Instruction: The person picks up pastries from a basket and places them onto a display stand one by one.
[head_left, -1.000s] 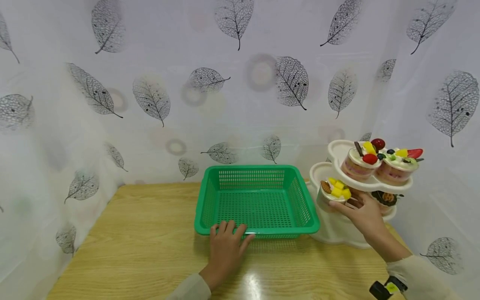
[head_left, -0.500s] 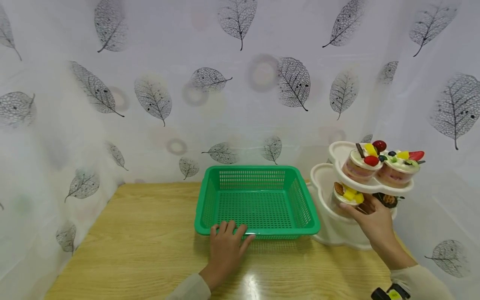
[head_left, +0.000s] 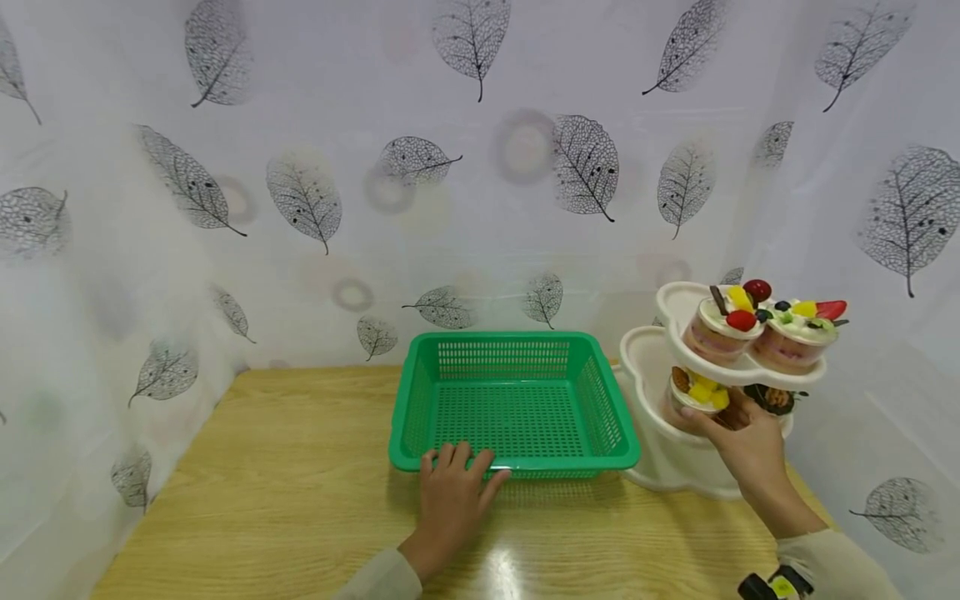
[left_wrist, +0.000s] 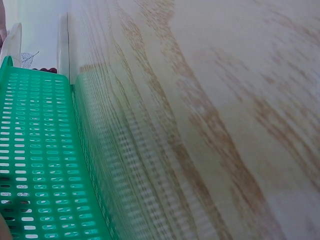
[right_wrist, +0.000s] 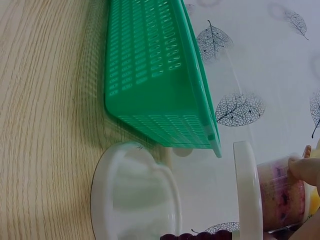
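My right hand (head_left: pixel 750 450) grips a dessert cup (head_left: pixel 678 412), thumb on its near side. Yellow fruit cubes and a brown nut-like piece top the cup, which stands on the middle tier of a white tiered stand (head_left: pixel 637 354). In the right wrist view, the thumb presses the cup's pink layered side (right_wrist: pixel 280 192); the other fingers are partly hidden. My left hand (head_left: pixel 453 504) rests on the near rim of a green plastic basket (head_left: pixel 517 461), fingertips over the edge and thumb spread along the front. No contents show inside the basket.
On the stand's top tier sit two dessert cups, one with red cherries (head_left: pixel 723 329) and one with strawberry (head_left: pixel 795 342). A dark-topped cup (head_left: pixel 776 398) is behind my right hand. The wooden table (head_left: pixel 300 467) meets a leaf-printed curtain (head_left: pixel 480 208).
The fruit-cube cup has shifted right on the middle tier with my right hand, mostly in the first half second. My left hand and the basket stay put.
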